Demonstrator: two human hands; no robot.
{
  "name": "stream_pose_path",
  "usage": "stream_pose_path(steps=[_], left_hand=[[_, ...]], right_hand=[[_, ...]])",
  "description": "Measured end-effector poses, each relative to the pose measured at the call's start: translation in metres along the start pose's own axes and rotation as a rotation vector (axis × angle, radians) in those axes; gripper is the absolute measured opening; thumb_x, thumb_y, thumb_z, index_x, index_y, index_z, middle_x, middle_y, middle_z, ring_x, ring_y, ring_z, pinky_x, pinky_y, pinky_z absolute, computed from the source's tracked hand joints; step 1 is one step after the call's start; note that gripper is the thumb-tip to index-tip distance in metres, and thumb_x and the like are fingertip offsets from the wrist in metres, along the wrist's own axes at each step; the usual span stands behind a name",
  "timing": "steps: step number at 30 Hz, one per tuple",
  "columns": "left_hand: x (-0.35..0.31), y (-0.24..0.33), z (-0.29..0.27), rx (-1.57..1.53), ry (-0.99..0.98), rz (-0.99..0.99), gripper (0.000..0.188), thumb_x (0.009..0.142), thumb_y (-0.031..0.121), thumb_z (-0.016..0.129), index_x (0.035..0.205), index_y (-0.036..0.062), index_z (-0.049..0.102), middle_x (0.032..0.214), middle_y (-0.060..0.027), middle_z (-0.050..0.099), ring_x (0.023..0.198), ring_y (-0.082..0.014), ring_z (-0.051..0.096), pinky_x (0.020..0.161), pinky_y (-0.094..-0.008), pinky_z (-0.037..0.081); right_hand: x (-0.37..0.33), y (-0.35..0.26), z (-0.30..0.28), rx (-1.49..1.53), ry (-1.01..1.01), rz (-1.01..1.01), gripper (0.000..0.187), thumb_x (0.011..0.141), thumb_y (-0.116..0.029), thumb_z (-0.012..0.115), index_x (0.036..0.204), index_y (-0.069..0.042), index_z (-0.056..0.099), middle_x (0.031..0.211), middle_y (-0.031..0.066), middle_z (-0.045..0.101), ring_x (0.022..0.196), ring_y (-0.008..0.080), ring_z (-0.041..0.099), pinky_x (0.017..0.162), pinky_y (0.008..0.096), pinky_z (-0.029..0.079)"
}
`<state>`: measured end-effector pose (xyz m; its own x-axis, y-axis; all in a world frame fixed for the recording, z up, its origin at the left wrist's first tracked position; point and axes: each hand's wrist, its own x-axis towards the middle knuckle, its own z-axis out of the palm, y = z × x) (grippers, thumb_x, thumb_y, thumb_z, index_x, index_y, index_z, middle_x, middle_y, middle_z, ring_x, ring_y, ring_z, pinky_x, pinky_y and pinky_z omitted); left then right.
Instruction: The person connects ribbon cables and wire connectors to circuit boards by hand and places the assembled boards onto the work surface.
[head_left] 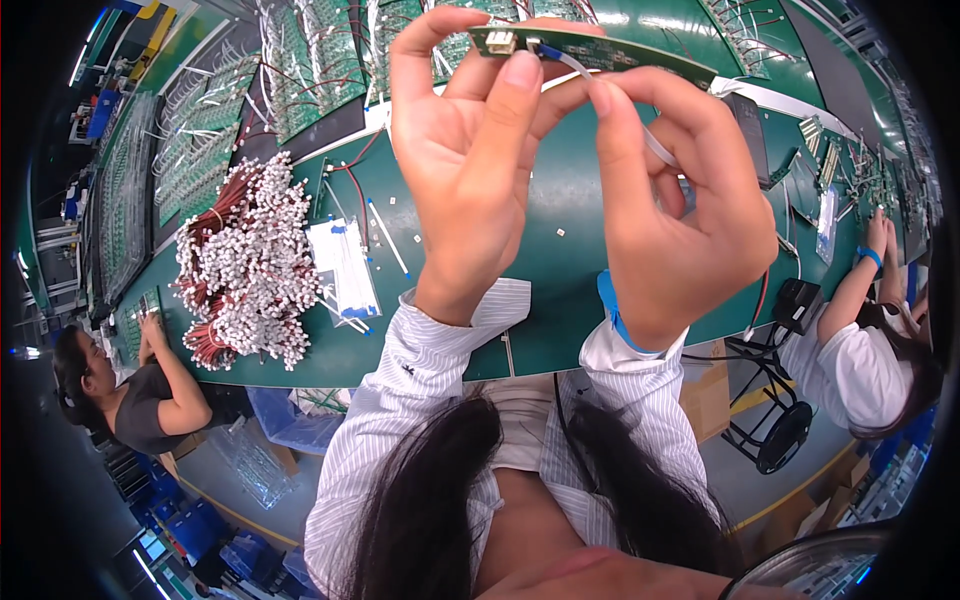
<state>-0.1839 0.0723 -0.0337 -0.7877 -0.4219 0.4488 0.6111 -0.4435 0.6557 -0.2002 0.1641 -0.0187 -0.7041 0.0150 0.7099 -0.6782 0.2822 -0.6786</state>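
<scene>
Raised close to the camera, my left hand (470, 160) grips the left end of a long narrow green circuit board (610, 52), thumb pressed beside a white connector (500, 42) on it. My right hand (680, 200) pinches a thin white flat cable (655, 145) between thumb and forefinger; the cable runs up to the board's connector, where a blue tip shows. Both hands hang above the green workbench (560, 280).
A big heap of red-wired white connectors (245, 265) lies on the bench at left, with a stack of white flat cables (345, 270) beside it. Trays of green boards (300, 70) fill the back. Other people work at left (140, 390) and right (870, 350).
</scene>
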Motion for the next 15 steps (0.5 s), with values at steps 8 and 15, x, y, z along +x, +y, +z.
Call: stream_pose_path(steps=[8,15], left_hand=[[-0.0002,-0.003,-0.0006,0.223,0.069,0.062,0.035,0.085,0.001,0.047,0.114,0.0014,0.029,0.104,-0.0238,0.053,0.092,-0.023,0.056,0.079,-0.0323,0.047],[0.0012,-0.0028,0.0018,0.288,0.057,0.099,0.035,0.084,-0.002,0.047,0.114,0.0021,0.03,0.101,-0.024,0.054,0.092,-0.0234,0.056,0.076,-0.0306,0.048]], right_hand=[[0.0024,0.0034,0.0002,-0.016,-0.007,-0.042,0.009,0.071,0.001,0.067,0.079,-0.002,0.062,0.059,-0.0057,0.054,0.05,-0.0041,0.036,0.039,0.0131,0.018],[0.0028,0.004,-0.0002,0.036,-0.065,-0.022,0.009,0.072,0.002,0.065,0.08,0.0,0.061,0.061,-0.0051,0.056,0.05,-0.004,0.037,0.039,0.0128,0.018]])
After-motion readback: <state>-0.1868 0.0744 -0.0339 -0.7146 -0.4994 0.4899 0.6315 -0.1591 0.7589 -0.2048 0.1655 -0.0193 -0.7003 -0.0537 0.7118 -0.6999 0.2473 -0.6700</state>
